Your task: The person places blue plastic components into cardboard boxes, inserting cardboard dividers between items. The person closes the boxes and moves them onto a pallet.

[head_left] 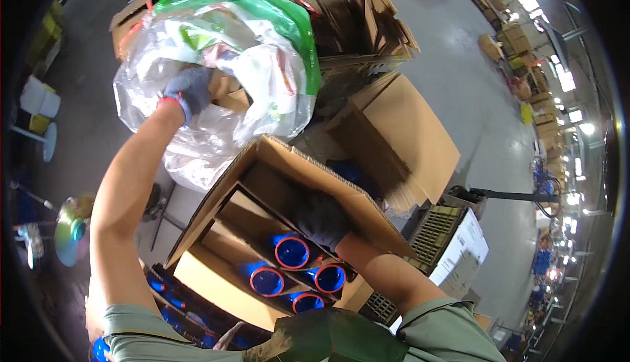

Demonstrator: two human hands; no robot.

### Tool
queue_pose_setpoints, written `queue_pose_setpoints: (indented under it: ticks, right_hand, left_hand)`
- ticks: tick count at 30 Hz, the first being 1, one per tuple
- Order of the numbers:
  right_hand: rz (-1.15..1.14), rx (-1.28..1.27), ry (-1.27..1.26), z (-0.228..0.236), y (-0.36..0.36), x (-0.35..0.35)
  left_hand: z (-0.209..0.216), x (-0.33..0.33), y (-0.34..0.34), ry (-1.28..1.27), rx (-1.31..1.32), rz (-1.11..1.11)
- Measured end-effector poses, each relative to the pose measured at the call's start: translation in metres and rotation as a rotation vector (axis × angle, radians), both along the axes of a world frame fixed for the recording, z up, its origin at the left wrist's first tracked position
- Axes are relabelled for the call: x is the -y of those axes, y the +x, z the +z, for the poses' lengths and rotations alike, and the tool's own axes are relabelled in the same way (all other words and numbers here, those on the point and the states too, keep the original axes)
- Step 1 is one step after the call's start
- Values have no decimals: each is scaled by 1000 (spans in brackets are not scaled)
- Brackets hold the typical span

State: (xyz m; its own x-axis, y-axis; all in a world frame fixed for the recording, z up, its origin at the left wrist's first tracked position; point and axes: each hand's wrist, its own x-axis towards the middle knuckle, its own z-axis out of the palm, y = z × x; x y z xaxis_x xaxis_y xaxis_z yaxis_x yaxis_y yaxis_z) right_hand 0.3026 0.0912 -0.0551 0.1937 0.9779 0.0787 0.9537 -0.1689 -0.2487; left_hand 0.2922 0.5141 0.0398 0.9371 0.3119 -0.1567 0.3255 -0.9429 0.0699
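Note:
My left hand (189,91), in a grey-blue glove with a red cuff edge, reaches into a large clear plastic bag (197,132) with a green band. Its fingers are curled against a brown piece of cardboard (224,89) in the bag. My right hand (321,219), in a dark glove, is down inside an open cardboard box (226,290) in front of me, near its far wall. Shadow hides its fingers. Cardboard dividers split the box. Several round blue cups (292,252) with red-orange rims stand upright in the near cells, just beside my right hand.
Another open cardboard box (410,139) stands beyond on the right. Flattened cardboard (367,14) is stacked behind the bag. A slatted crate (433,234) and a pallet-jack handle (518,195) are at the right. More blue items (172,299) lie at the lower left.

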Motion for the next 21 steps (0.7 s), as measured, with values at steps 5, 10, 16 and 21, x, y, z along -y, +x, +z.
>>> queue_pose_setpoints:
  ticks: [5, 10, 16, 21]
  right_hand:
    - [-92, 14, -134, 3, -5, -1]
    - [-86, -70, -28, -8, -2, 5]
    - [-153, -929, 717, 35, -39, 18]
    - [-9, -2179, 111, 99, -68, 68]
  left_hand:
    - [118, 110, -115, 14, 252, 308]
    - [177, 214, -224, -182, 1092, 498]
    - [151, 380, -242, -843, 1551, 911]
    - [67, 491, -236, -1182, 1359, 1173]
